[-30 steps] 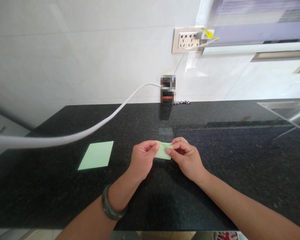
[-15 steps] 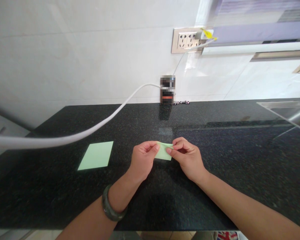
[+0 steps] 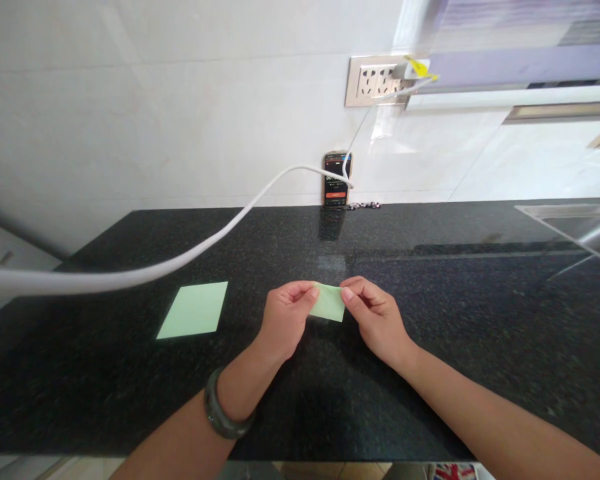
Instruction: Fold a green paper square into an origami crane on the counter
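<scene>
Between my two hands a small piece of light green paper (image 3: 329,304) is stretched, held just above the dark counter. My left hand (image 3: 287,319) pinches its upper left corner between thumb and fingers. At the upper right corner, my right hand (image 3: 377,320) grips the paper, thumb on the front and fingers behind. The part behind the fingers is hidden, and I cannot tell how many layers the paper has. Left of my hands, a flat green sheet of paper (image 3: 194,311) lies on the counter.
A phone (image 3: 334,190) leans upright against the white tiled wall. A white cable (image 3: 220,233) crosses the left side, and a charger is plugged into the wall socket (image 3: 375,81). The black speckled counter (image 3: 145,393) reaches a metal sink (image 3: 580,223) at right.
My right thumb has shifted right and up to the paper's corner. The paper's upper edge, folded over and slightly open before, now looks flat and straight.
</scene>
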{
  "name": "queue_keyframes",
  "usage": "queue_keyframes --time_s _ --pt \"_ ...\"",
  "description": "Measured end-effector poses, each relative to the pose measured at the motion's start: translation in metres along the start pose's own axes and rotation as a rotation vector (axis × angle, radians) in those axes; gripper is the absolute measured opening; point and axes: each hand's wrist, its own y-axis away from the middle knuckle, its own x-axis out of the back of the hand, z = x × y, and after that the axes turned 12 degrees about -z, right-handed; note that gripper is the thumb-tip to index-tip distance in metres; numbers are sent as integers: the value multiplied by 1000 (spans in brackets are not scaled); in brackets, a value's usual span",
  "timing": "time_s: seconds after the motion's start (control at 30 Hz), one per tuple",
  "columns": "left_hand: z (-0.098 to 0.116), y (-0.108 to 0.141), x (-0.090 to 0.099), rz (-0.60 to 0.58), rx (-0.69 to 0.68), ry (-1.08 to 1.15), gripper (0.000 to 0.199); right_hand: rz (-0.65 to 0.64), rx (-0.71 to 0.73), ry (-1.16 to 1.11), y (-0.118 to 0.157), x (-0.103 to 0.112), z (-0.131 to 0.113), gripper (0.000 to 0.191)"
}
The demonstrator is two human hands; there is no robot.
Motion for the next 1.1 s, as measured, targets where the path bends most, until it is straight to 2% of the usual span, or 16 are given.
queue_keyframes --time_s 0.1,0.27,0.47,0.7,0.83,0.97,1.1 --pt "-1 -1 0 -9 32 70 19 -26 4 130 -1 2 -2 8" --pt "1 -1 -2 -13 44 132 19 -19 91 260 -1 3 -5 22" --pt "3 -1 -3 -38 59 171 18 31 159 369 2 3 0 18" --pt "6 0 -2 -66 78 222 17 -47 405 598 -2 16 -4 24" --pt "8 1 -2 -97 110 244 16 -117 493 658 -5 23 -5 24" --pt "9 1 -2 -122 120 244 17 -150 484 641 -6 24 -4 24" --pt "10 0 -1 -131 124 226 18 -122 427 571 -6 20 -3 22"
